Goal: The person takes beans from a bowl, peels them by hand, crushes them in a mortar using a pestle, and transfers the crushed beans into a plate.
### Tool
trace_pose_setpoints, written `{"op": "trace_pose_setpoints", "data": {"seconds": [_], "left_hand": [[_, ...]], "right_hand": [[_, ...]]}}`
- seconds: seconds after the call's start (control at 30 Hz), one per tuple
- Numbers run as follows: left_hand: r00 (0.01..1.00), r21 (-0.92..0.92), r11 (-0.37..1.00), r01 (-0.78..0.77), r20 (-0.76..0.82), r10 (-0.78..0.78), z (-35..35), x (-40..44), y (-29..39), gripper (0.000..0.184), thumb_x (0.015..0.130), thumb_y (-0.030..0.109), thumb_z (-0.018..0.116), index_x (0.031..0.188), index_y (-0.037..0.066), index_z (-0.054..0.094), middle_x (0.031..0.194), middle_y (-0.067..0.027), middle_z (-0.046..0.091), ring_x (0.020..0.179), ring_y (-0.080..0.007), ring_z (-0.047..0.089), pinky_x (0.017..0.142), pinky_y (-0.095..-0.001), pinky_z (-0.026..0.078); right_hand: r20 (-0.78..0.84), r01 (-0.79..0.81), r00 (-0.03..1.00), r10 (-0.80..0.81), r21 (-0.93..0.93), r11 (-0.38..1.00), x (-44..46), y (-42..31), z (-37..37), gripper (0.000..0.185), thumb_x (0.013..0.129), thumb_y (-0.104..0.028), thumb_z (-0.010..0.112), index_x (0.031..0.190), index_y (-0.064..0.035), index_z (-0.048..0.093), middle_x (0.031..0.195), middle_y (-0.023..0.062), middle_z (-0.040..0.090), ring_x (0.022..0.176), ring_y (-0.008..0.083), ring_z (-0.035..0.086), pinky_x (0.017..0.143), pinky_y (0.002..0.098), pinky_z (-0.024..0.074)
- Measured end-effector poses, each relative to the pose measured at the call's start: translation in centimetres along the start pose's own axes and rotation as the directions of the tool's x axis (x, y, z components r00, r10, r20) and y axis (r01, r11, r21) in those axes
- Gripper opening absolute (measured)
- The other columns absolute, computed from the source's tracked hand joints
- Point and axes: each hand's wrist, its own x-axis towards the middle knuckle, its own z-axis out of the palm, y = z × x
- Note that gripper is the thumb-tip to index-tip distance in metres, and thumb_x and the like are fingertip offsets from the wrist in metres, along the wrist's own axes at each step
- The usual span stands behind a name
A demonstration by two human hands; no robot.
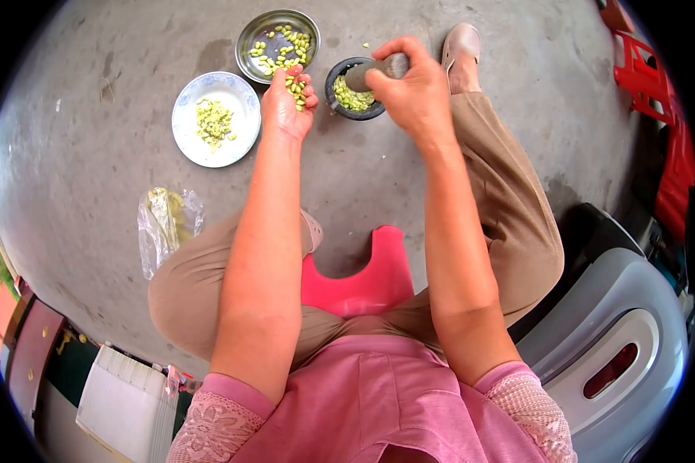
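My left hand is half closed, palm up, around several green beans. It is at the near edge of a metal bowl with loose green beans in it. My right hand grips a grey stone pestle, which leans into a dark mortar. Crushed green beans lie inside the mortar. Left of my left hand, a white plate with a bluish rim carries a small heap of crushed green pieces.
A clear plastic bag with greenish contents lies beside my left knee. Between my legs is a pink stool. A grey plastic chair stands at my right, and red stools at the far right. A few bits dot the concrete floor.
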Motion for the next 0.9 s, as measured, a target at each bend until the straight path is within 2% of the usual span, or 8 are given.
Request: {"op": "trace_pose_setpoints", "data": {"seconds": [0.07,0.33,0.43,0.53,0.57,0.7,0.8,0.9], "left_hand": [[1.0,-0.013,1.0,0.007,0.001,-0.007,0.0,0.0,0.0,0.017,0.087,0.021,0.047,0.09,0.005,0.052,0.072,-0.006,0.05,0.055,-0.0139,0.043,0.044,-0.0231,0.034],[0.996,0.153,0.987,0.051,-0.077,-0.04,-0.9,0.5,-1.1,0.012,0.083,0.011,0.052,0.092,0.003,0.053,0.071,-0.0068,0.052,0.054,-0.0149,0.047,0.046,-0.0242,0.039],[0.99,0.201,0.973,0.11,-0.106,-0.09,-1.4,0.6,-1.6,0.015,0.083,0.012,0.053,0.094,0.003,0.053,0.07,-0.0073,0.052,0.054,-0.0147,0.048,0.044,-0.0243,0.041],[0.992,0.231,0.965,0.123,-0.054,-0.114,-1.1,0.4,-2.4,0.015,0.084,0.013,0.051,0.094,0.003,0.053,0.073,-0.0089,0.054,0.056,-0.0159,0.051,0.045,-0.0265,0.043],[0.995,0.237,0.967,0.096,-0.05,-0.086,-0.9,0.1,-2.7,0.015,0.083,0.013,0.051,0.094,0.003,0.053,0.072,-0.0086,0.054,0.057,-0.0162,0.052,0.046,-0.0269,0.045],[0.994,0.252,0.962,0.106,0.002,-0.11,-0.6,0.2,-2.6,0.016,0.083,0.015,0.051,0.094,0.003,0.052,0.072,-0.0085,0.054,0.057,-0.0164,0.051,0.046,-0.0265,0.044],[0.996,0.215,0.974,0.071,0.034,-0.08,-0.2,-0.1,-1.8,0.017,0.083,0.016,0.049,0.094,0.002,0.053,0.072,-0.0086,0.054,0.056,-0.0164,0.051,0.046,-0.0258,0.043],[0.992,0.171,0.979,0.111,0.038,-0.119,1.0,-0.7,-1.5,0.02,0.083,0.016,0.047,0.096,0.003,0.053,0.071,-0.0079,0.053,0.054,-0.0143,0.048,0.042,-0.0238,0.038]], "right_hand": [[0.026,-0.029,0.999,0.032,-0.111,0.993,-0.1,3.2,1.9,0.021,0.059,-0.011,0.062,0.078,-0.0067,0.055,0.055,0.0073,0.051,0.048,0.0157,0.047,0.05,0.0287,0.0422],[-0.004,-0.24,0.97,0.242,0.135,0.961,0.9,2.3,-1.4,0.02,0.06,-0.012,0.062,0.078,-0.0067,0.055,0.056,0.0069,0.054,0.05,0.015,0.049,0.052,0.0294,0.0437],[-0.033,-0.096,0.995,0.095,-0.029,0.995,0.9,2.1,-1.0,0.021,0.059,-0.012,0.063,0.078,-0.0067,0.054,0.058,0.0075,0.054,0.052,0.0165,0.052,0.053,0.0304,0.0446],[0.054,-0.136,0.989,0.139,-0.058,0.989,0.3,4.8,2.1,0.022,0.059,-0.012,0.063,0.078,-0.0066,0.054,0.06,0.0081,0.055,0.054,0.0175,0.053,0.055,0.0309,0.0449],[-0.046,-0.048,0.998,0.046,-0.052,0.997,0.1,5.9,3.1,0.022,0.058,-0.012,0.063,0.077,-0.0064,0.054,0.06,0.0087,0.055,0.054,0.0175,0.053,0.055,0.0316,0.0449],[-0.023,-0.062,0.998,0.061,-0.061,0.996,0.8,4.9,1.8,0.022,0.058,-0.011,0.063,0.078,-0.0066,0.054,0.057,0.0082,0.054,0.052,0.0168,0.053,0.052,0.0312,0.0442],[-0.024,-0.228,0.973,0.23,0.061,0.972,0.5,1.7,-0.8,0.022,0.06,-0.01,0.062,0.081,-0.0073,0.055,0.055,0.0056,0.055,0.048,0.0116,0.054,0.047,0.026,0.044],[-0.084,-0.163,0.982,0.172,0.103,0.981,0.2,0.3,-2.1,0.021,0.062,-0.008,0.061,0.082,-0.0069,0.054,0.056,0.0046,0.055,0.048,0.0103,0.055,0.047,0.0244,0.0444]]}}
